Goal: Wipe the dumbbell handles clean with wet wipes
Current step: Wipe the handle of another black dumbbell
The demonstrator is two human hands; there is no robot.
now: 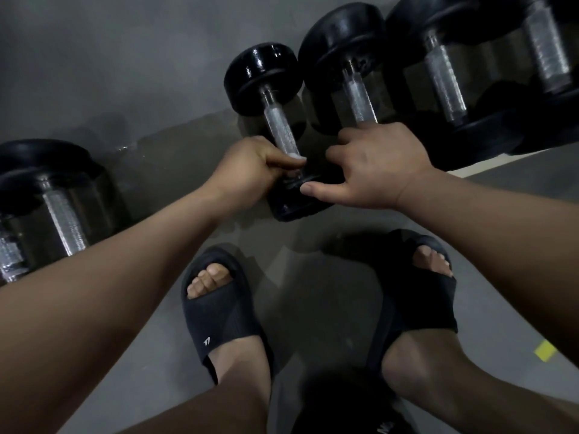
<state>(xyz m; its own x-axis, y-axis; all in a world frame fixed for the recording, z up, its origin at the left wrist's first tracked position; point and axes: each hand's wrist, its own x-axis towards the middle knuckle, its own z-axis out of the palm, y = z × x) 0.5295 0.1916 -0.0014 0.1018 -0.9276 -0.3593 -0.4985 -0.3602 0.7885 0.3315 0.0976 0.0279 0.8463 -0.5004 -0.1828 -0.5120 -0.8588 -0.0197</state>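
A small black dumbbell (261, 75) lies on the grey floor with its knurled silver handle (280, 131) running toward me. My left hand (250, 170) grips the near end of that handle, and a bit of white wet wipe (297, 158) shows under its fingers. My right hand (376, 164) rests on the dumbbell's near black weight (294, 205), thumb on its rim and fingers spread over the top. Most of the wipe is hidden inside my left hand.
Larger black dumbbells (341, 42) (445, 67) lie in a row to the right against the wall. Another dumbbell (59, 211) lies at the left. My feet in dark slides (219, 311) (419, 289) stand close below. A yellow scrap (545, 350) lies at the right.
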